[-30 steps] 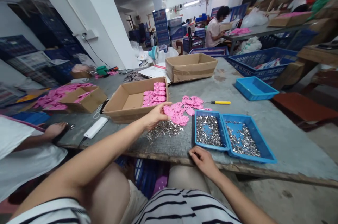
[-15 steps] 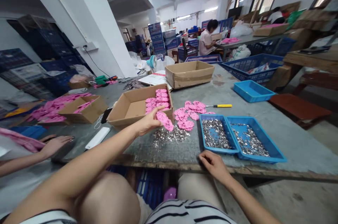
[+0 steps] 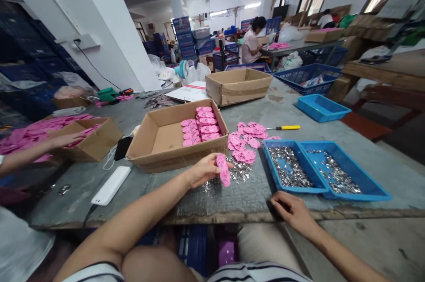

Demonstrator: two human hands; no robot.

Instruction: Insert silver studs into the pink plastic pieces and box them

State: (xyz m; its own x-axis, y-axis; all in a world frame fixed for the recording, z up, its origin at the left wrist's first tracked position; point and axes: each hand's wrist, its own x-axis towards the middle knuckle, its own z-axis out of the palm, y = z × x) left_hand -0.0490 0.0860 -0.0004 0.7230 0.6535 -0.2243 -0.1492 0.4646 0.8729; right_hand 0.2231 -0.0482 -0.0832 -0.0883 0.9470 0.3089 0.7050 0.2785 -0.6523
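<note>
Your left hand pinches a pink openwork piece at its fingertips, over the small metal pieces and nearer you than the cardboard box. Well apart from it, your right hand rests loosely curled just before the blue tray; whether it grips anything cannot be told.

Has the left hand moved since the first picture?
Yes: the left hand is now lower in view, farther below the near rim of the box.
</note>
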